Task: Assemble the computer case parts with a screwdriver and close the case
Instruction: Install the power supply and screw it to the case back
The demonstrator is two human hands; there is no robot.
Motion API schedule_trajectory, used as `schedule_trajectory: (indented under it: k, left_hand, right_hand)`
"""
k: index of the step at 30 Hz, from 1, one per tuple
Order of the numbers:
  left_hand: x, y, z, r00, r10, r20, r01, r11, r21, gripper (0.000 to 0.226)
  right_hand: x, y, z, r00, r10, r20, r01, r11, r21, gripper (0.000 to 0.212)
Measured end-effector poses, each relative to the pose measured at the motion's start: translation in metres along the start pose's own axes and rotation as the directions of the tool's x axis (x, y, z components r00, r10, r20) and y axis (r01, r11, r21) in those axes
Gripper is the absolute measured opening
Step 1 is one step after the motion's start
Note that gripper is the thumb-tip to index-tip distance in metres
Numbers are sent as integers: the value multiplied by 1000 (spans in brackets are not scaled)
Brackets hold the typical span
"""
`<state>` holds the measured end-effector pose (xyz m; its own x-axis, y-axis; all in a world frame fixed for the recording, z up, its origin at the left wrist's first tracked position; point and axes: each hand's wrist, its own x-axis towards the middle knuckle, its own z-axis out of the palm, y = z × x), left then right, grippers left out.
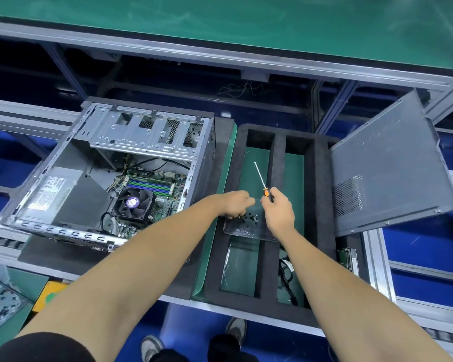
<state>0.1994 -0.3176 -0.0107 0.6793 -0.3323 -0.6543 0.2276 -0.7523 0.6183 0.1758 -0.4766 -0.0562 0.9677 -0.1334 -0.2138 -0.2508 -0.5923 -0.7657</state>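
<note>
Two hands: right hand grips one screwdriver; left hand pinches among screws.

a black foam tray with long slots lies on a green mat, and a black cable is coiled in its near right slot. at the far left, a yellow block sits beside a clear bag of small dark bits. grey shoes stand on the blue floor below.

Both arms outstretched, hands curled.
</note>
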Motion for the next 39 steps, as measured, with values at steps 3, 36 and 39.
schedule_trajectory:
  k: [3, 36, 39]
  left_hand:
    - [-9, 8, -6, 999, 50, 6, -48, 985, -166, 24]
    - [-20, 4, 15, 951, 232, 205, -293, 465, 835, 40]
    - [-20, 6, 14, 947, 238, 215, -306, 470, 828, 36]
  right_hand:
    - [2, -13, -1, 999, -42, -12, 43, 999, 30, 27]
    - [-36, -3, 0, 992, 112, -65, -117, 990, -78, 22]
    - [-36, -3, 2, 991, 120, -60, -124, 990, -63, 22]
